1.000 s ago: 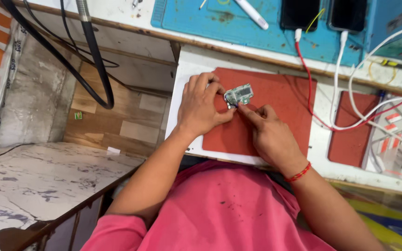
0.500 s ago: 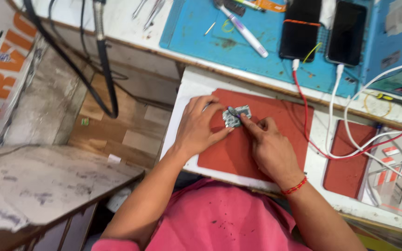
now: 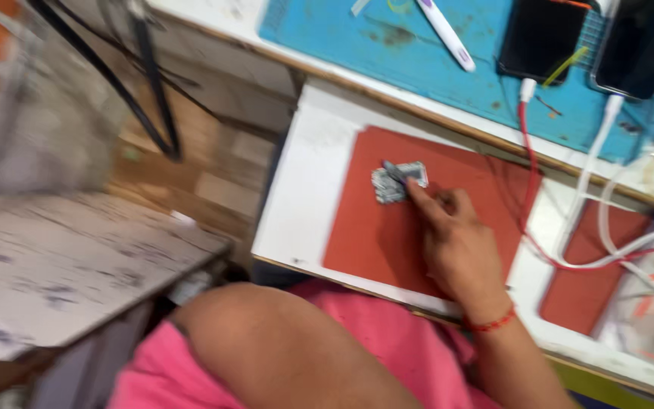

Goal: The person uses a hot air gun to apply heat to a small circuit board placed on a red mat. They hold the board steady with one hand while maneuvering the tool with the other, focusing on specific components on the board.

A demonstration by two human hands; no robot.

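A small grey-green circuit board (image 3: 397, 184) lies on a red work mat (image 3: 372, 235) on the white bench top. My right hand (image 3: 456, 242) rests on the mat just right of the board, wearing a red thread at the wrist. Its fingers pinch a thin dark tool (image 3: 395, 173) whose tip touches the board's top. My left hand is out of the picture; only the bare left arm (image 3: 281, 348) shows, bent low over a pink garment at the bottom of the view.
A blue mat (image 3: 418, 53) at the back carries a white pen-like tool (image 3: 448, 34) and two dark phones (image 3: 543, 38). Red (image 3: 527, 159) and white cables (image 3: 592, 167) run down the right side. A second red mat (image 3: 592, 280) lies right. A worn grey table (image 3: 54, 265) stands left.
My left hand has left the board and dropped out of view. The right hand stays on the board with the tool. The camera has swung down and right, blurring the picture.
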